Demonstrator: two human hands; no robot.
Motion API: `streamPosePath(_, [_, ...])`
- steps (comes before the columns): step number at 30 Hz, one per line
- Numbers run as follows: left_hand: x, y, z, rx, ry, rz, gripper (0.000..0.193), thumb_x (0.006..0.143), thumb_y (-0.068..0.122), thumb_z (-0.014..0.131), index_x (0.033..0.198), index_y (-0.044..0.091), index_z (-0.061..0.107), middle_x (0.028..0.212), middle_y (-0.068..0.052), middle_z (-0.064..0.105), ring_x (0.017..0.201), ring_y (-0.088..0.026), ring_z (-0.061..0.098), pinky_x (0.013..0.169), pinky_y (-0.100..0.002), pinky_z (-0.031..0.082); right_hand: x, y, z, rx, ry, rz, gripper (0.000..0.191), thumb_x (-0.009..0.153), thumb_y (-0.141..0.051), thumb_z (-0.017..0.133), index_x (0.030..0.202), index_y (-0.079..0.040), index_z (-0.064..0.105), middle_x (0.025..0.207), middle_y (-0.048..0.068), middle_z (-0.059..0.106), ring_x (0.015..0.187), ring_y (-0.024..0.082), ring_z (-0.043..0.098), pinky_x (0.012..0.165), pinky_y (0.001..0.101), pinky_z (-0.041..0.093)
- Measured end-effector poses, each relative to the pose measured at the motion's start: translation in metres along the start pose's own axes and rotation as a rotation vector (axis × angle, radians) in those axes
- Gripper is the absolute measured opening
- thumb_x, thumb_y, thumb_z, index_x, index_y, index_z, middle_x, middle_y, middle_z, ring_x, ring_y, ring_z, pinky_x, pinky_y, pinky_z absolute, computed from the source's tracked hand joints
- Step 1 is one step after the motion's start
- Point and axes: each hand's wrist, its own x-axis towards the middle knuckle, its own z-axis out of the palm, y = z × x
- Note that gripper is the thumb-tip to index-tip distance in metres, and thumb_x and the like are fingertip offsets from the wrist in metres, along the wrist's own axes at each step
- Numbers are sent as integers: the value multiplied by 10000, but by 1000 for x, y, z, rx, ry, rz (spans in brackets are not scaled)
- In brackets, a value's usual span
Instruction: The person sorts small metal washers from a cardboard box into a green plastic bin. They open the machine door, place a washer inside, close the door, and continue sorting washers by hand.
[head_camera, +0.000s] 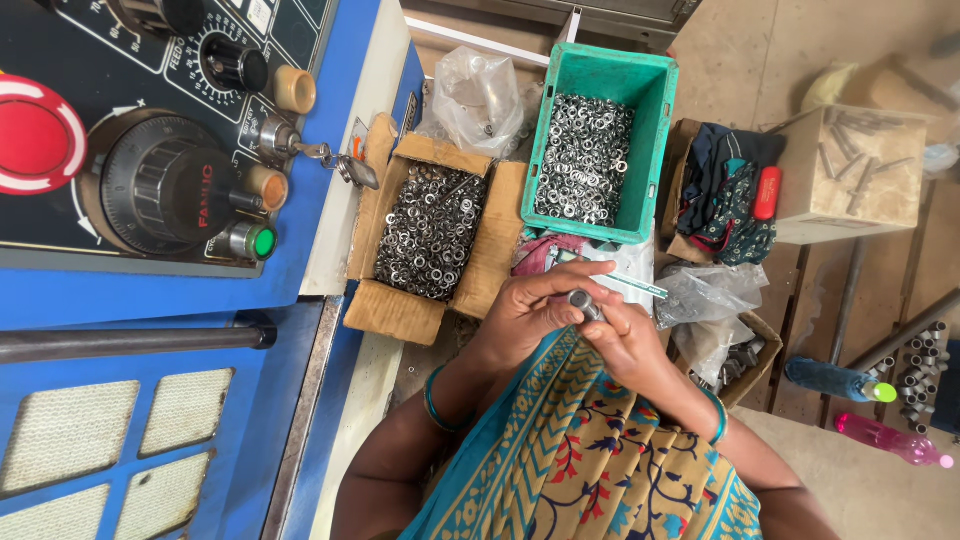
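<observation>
Metal cylinder (583, 303), small and grey, sits pinched between both hands just above the lap. Left hand (525, 318) fingers clenched around it; right hand (630, 340) fingers grasping its other side. Thin rod (632, 286) projects rightward. Cardboard box (392, 305) and green crate (640, 82) of metal rings lie ahead.

Floor (740, 60): bare concrete, grey-brown, dusty, stained in patches.
Machine (300, 260): blue metal cabinet at left, dark control panel (120, 120) with knobs, red round button, green lit button.
Vents (110, 440): mesh grilles low on the cabinet.
Wooden block (850, 175): pale, right side, short metal rods on top.
Bottles (890, 440): pink one and blue one lying on floor, far right.
Light: even, soft, no hard shadows.
</observation>
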Motion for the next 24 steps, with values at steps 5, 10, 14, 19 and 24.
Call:
streamPosePath(5, [-1, -8, 11, -38, 178, 10, 272, 1037, 59, 672, 1300, -13, 663, 1517, -157, 561, 1334, -195, 582, 1117, -348, 498, 6, -7, 8, -262, 181, -37, 339, 968, -229, 641, 1207, 8, 603, 730, 105, 640, 632, 193, 627, 577, 324, 488])
streamPosePath(10, [2, 4, 13, -10, 58, 12, 321, 1097, 135, 597, 1388, -1, 595, 1462, -160, 594, 1369, -238, 601, 1200, -388, 468, 4, 3, 3, 286, -46, 147, 372, 1134, -387, 553, 972, -53, 570, 729, 4, 495, 622, 132, 432, 550, 283, 357])
streamPosePath(14, [2, 21, 6, -98, -173, -96, 452, 1139, 292, 486, 1502, 24, 512, 1443, -154, 627, 1379, -244, 589, 1242, -401, 420, 0, 9, -6, 608, -287, 231, 559, 1014, -609, 495, 953, -58, 568, 674, -36, 456, 512, 81, 374, 461, 254, 283])
streamPosePath(19, [6, 24, 3, 122, -208, 40, 416, 1135, 339, 518, 1399, 26, 595, 1415, -108, 631, 1448, -252, 518, 1263, -430, 388, -3, 7, -7, 1000, -428, 365, 617, 965, -654, 595, 863, -54, 498, 600, -39, 369, 491, 64, 317, 447, 255, 219])
streamPosePath(24, [6, 20, 3, 213, -198, 118, 374, 1124, 367, 545, 1318, 67, 655, 1313, -59, 714, 1490, -253, 453, 1271, -441, 349, -9, 8, -7, 799, -383, 267, 632, 968, -678, 568, 880, -54, 522, 627, -39, 378, 525, 71, 336, 487, 256, 248])
